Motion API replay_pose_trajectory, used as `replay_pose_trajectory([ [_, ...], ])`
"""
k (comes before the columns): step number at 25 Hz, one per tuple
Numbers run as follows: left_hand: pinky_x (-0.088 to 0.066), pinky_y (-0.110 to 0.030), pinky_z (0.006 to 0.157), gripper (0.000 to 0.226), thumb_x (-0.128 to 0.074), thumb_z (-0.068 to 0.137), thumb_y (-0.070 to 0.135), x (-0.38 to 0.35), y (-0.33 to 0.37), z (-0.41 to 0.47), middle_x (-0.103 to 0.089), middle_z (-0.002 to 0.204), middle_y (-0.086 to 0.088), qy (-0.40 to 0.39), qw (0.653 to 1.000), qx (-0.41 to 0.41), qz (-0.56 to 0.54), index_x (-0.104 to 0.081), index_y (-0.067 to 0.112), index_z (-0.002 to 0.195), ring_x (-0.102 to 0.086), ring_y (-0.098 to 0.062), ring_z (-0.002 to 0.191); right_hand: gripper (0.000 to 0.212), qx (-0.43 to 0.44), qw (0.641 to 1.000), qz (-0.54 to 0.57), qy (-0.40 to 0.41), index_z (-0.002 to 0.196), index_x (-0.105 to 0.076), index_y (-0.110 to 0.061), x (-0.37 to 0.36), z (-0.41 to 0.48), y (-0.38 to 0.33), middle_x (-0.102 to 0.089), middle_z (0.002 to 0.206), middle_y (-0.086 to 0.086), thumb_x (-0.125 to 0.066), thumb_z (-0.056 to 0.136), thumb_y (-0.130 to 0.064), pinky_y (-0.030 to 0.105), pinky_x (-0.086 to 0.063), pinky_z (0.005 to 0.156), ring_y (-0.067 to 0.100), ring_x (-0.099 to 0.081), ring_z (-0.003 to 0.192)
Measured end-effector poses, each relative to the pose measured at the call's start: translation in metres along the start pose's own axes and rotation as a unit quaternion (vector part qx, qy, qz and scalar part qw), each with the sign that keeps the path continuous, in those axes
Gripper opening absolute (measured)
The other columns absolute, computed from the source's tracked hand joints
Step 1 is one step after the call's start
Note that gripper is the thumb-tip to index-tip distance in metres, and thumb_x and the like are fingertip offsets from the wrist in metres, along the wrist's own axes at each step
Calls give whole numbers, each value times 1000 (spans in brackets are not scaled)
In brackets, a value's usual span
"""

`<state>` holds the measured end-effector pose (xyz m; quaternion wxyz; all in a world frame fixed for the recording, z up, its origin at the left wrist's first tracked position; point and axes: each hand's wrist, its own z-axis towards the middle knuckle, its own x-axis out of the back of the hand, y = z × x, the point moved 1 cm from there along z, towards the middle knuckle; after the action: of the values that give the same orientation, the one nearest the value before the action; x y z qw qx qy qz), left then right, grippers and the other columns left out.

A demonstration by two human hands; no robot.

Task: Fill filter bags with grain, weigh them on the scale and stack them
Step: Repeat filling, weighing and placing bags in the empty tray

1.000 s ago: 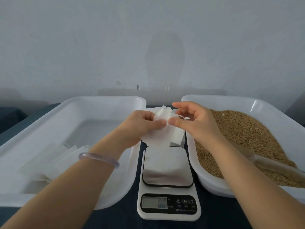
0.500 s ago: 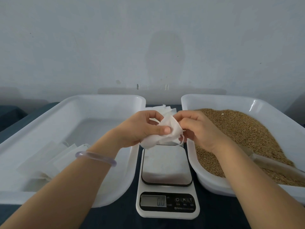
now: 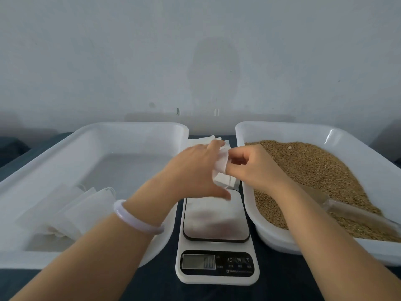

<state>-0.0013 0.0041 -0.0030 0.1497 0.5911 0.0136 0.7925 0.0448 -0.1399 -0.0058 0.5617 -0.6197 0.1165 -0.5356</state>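
Observation:
My right hand point(image 3: 253, 168) pinches the edge of a white filter bag point(image 3: 222, 170) above the far end of the scale point(image 3: 217, 216). My left hand point(image 3: 191, 170) is blurred, its fingers stretched out against the bag's left side and its thumb spread below, apart from the bag. The scale's plate is bare and its display point(image 3: 198, 261) reads 0.0. Brown grain point(image 3: 314, 170) fills the white tray on the right point(image 3: 282, 124). More white bags point(image 3: 65, 211) lie in the near left part of the left tray point(image 3: 130, 127).
A clear scoop point(image 3: 358, 211) lies in the grain at the right tray's near side. A small pile of empty bags point(image 3: 201, 141) sits between the trays behind my hands. A pale wall stands close behind the dark table.
My left hand has let go its curled grip on the bag and spread its fingers. My right hand now holds the bag by its edge, slightly further right.

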Motion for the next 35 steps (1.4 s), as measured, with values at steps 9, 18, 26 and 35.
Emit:
replay_pose_trajectory([
  [9, -47, -25, 58, 14, -72, 69, 7, 10, -8, -5, -58, 59, 3, -86, 870, 50, -482, -62, 13, 76, -55, -18, 60, 3, 197, 974, -17, 112, 75, -70, -23, -1, -8, -11, -56, 96, -9, -69, 71, -23, 17, -36, 89, 15, -49, 101],
  [18, -38, -19, 45, 22, -69, 61, 7, 13, -15, -8, -51, 57, 5, -185, 846, 44, -498, -60, 16, 79, -46, -12, 47, 12, 212, 968, 97, 95, 82, -57, -17, 2, -7, -13, -66, 65, -2, -53, 93, -17, 14, -44, 69, 9, -64, 65],
  [26, -52, -32, 85, 50, -72, 59, 37, 8, -12, -1, -67, 93, -5, -189, 809, 53, -554, -62, 10, 99, -66, -20, 91, 13, 221, 972, -4, 77, 80, -56, -36, -2, -8, -11, -60, 79, -15, -54, 89, -26, 18, -40, 78, 3, -55, 84],
  [35, -47, -22, 52, 16, -64, 71, 13, 12, -16, -1, -58, 58, 0, -187, 803, 64, -562, -66, 22, 58, -56, -14, 52, 16, 195, 981, 10, 14, 72, -55, -30, 0, -10, -8, -62, 87, -16, -52, 86, -24, 24, -37, 98, 3, -51, 117],
])
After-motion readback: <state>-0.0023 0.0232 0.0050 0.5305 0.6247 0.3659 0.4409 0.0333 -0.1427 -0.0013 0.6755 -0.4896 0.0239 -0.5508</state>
